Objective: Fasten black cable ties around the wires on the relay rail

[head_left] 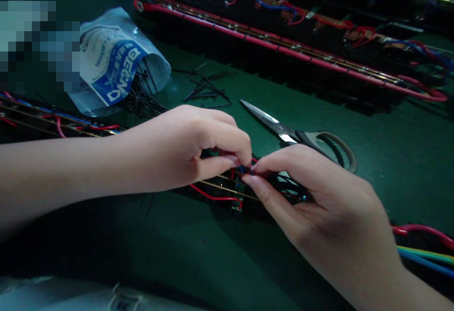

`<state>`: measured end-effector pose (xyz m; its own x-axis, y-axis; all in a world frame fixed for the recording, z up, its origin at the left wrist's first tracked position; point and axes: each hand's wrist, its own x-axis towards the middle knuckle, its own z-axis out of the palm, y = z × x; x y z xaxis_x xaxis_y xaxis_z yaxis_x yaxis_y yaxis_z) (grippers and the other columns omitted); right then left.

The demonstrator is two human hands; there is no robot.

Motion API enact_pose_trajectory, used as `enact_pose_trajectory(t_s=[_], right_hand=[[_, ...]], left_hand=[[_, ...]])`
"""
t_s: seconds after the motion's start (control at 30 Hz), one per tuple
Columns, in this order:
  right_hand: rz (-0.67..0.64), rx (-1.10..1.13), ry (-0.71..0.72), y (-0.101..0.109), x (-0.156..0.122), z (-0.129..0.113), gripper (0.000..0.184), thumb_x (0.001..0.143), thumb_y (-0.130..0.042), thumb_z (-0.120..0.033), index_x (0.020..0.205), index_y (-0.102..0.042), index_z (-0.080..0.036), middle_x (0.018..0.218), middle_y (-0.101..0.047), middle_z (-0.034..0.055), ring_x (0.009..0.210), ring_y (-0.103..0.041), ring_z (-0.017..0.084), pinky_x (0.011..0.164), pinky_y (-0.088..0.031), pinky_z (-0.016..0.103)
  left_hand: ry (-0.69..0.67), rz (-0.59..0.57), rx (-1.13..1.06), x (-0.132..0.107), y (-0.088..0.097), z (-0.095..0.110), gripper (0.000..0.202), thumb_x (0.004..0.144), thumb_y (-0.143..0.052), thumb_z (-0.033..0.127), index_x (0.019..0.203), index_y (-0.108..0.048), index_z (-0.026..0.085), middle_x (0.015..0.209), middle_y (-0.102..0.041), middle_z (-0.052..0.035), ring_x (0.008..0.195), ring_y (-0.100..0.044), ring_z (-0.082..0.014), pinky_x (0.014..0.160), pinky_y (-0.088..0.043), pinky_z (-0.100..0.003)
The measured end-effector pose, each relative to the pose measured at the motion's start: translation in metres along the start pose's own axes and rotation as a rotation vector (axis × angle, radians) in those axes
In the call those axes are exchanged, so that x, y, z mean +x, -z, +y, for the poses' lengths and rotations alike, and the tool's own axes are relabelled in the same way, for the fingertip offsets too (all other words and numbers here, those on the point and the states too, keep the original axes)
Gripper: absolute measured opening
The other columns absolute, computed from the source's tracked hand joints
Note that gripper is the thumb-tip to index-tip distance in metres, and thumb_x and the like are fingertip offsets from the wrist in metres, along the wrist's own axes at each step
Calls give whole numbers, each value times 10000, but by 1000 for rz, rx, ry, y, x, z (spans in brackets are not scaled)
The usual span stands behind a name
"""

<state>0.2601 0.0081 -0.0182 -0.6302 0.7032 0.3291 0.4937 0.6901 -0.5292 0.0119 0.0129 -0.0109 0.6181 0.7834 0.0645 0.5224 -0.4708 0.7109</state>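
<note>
In the middle of the view, my left hand and my right hand meet with fingertips pinched together. Between them is a small dark piece that looks like a black cable tie, mostly hidden by the fingers. It sits at the wires of a long black wiring assembly with brass rods and red and blue wires, which runs beneath both hands. Thin black strands loop under my right palm. Just beyond my right hand lie scissors, blades pointing to the upper left.
A clear plastic bag with a blue label lies upper left, black cable ties spilling from its mouth. Loose cable ties are scattered on the green table. More wired assemblies stretch across the back. Red, yellow-green and blue cables extend at right.
</note>
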Motion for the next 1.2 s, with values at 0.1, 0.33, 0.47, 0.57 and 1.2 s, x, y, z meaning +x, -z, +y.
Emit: enact_pose_trajectory(t_s=[0.1, 0.33, 0.47, 0.57, 1.2], right_hand=[[-31, 7, -8, 0, 2, -1, 78, 1024, -681, -142, 969, -667, -195, 885, -748, 12, 804, -725, 130, 758, -598, 249], [-27, 22, 15, 1, 3, 0, 105, 1014, -649, -88, 987, -661, -189, 921, -755, 21, 820, -734, 125, 785, -629, 245], [-19, 3, 21, -1, 2, 0, 99, 1005, -673, -84, 1004, -659, -182, 941, -753, 18, 860, -737, 114, 837, -635, 224], [-17, -12, 35, -1, 2, 0, 87, 1015, -675, -101, 1012, -656, -187, 949, -758, 21, 868, -742, 119, 855, -639, 222], [89, 10, 9, -13, -9, 5, 75, 1024, -703, -189, 1076, -724, -239, 981, -782, -21, 882, -736, 111, 837, -595, 249]], left_hand=[[46, -11, -5, 2, 1, 2, 193, 1027, -630, 177, 1015, -801, 267, 1036, -804, 48, 945, -727, -94, 853, -511, -184], [209, -87, -102, 5, 4, 5, 222, 999, -649, 247, 1149, -809, 288, 1014, -827, 56, 890, -743, -113, 758, -514, -199], [269, -21, -141, 4, 1, 9, 193, 975, -662, 202, 1078, -813, 263, 970, -823, 70, 843, -715, -88, 765, -506, -176], [259, -4, -135, 3, 0, 11, 179, 964, -683, 185, 1057, -814, 265, 961, -819, 81, 838, -717, -79, 735, -491, -168], [211, -48, -136, 3, 2, 5, 194, 977, -665, 264, 1104, -808, 298, 1017, -822, 42, 907, -746, -108, 716, -517, -172]])
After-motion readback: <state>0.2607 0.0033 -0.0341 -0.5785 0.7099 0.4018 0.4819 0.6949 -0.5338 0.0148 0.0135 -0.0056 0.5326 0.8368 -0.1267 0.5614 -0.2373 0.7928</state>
